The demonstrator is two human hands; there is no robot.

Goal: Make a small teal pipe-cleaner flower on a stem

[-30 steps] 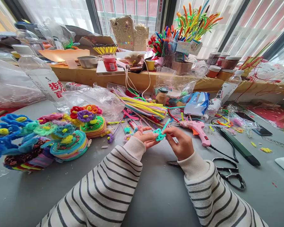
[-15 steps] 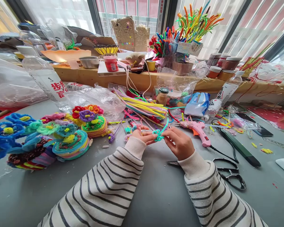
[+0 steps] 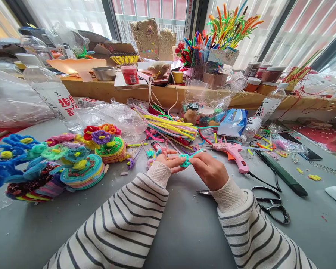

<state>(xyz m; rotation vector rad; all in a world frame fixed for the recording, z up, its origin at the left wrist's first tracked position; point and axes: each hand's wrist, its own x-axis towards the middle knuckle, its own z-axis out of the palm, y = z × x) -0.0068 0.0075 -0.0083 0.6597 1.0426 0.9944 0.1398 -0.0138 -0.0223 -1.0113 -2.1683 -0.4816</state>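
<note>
Between my hands, low over the table, is a small turquoise pipe-cleaner flower with looped petals and a loose end sticking out to the upper right. My left hand pinches its left side between thumb and fingers. From the right, my right hand is closed on the flower's edge near the loose end; its fingertips partly hide the contact. Under my right wrist lie black-handled scissors, blades partly covered. Beyond that hand sits a pink hot glue gun.
Finished pipe-cleaner flower cakes stand at the left. A bundle of loose pipe cleaners lies behind my hands, near a glass jar. To the right are a dark green bar-shaped object and a phone.
The flower's loose end, upright before, now leans over to the right. My right hand has turned slightly, its fingers more tightly closed. My left hand stays nearly in place.
</note>
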